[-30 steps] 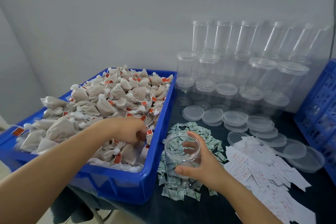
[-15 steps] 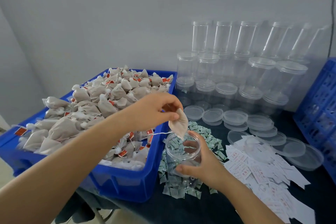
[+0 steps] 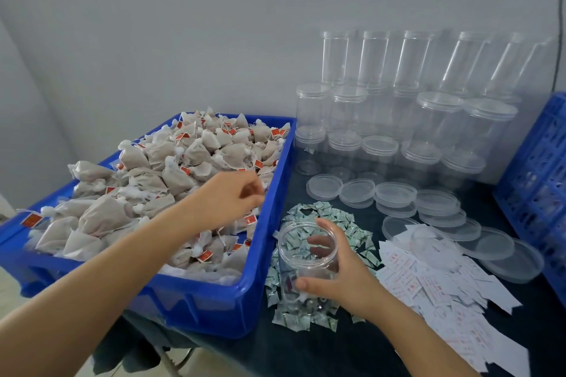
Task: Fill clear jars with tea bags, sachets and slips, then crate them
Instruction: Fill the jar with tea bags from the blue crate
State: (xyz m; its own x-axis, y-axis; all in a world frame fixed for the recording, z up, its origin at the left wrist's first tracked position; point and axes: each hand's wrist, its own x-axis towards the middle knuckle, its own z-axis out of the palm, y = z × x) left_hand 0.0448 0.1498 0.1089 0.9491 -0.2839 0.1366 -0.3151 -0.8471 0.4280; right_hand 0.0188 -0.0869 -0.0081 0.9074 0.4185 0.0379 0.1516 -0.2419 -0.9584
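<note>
While the right hand (image 3: pixel 346 272) grips the open clear plastic jar (image 3: pixel 306 257), barely filled, the left hand (image 3: pixel 232 196) hovers loosely curled, seemingly empty, over the blue bin's (image 3: pixel 254 294) tea bags (image 3: pixel 171 174); nearly everything remains.

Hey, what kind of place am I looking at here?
Probably a small hand-packing workstation, not a kitchen: a blue bin heaped with tea bags, stacks of empty clear jars with loose lids, and piles of printed slips on the table.
</note>
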